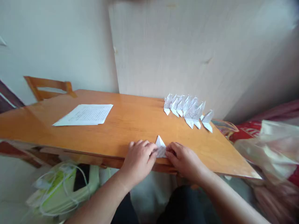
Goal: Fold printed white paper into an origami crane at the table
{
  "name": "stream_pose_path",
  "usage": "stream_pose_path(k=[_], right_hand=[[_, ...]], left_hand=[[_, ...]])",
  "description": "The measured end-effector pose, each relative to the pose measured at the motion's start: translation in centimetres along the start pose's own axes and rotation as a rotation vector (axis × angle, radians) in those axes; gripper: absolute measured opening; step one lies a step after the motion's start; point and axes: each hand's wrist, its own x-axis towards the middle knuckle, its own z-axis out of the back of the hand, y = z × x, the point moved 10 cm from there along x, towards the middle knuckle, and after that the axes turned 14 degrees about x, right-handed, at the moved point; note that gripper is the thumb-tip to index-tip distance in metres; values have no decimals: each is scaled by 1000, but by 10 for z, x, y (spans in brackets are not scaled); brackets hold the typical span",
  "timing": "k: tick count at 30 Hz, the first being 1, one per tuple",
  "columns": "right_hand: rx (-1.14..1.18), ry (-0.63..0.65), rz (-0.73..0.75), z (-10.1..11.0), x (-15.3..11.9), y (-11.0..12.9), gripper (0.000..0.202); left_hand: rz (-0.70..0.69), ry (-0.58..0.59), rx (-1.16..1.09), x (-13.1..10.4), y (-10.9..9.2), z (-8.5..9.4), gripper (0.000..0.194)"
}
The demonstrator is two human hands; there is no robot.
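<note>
A small folded paper piece (160, 147) is pressed flat at the near edge of the wooden table (130, 124), at about 6 o'clock. It is judged light, thin and easily creased, best taken by its folded edges with fingertips. The left hand (139, 160) is laid on its 9 o'clock side, the right hand (184, 158) on its 3 o'clock side; fingers are curled low, pinching and pressing the paper. Finished folded pieces (187, 110) are lined up at 1 o'clock, printed sheets (85, 114) at 10 o'clock.
</note>
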Motion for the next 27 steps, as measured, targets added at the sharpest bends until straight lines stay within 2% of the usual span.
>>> stream_pose_path(k=[13,27], right_hand=[[-17,-26,-15,4,3,2,5],[-9,38,4,1,2,3,3]], left_hand=[[-14,28,33,-1,-5,-1,28],[-40,99,-10,-1,-5,-5,33]])
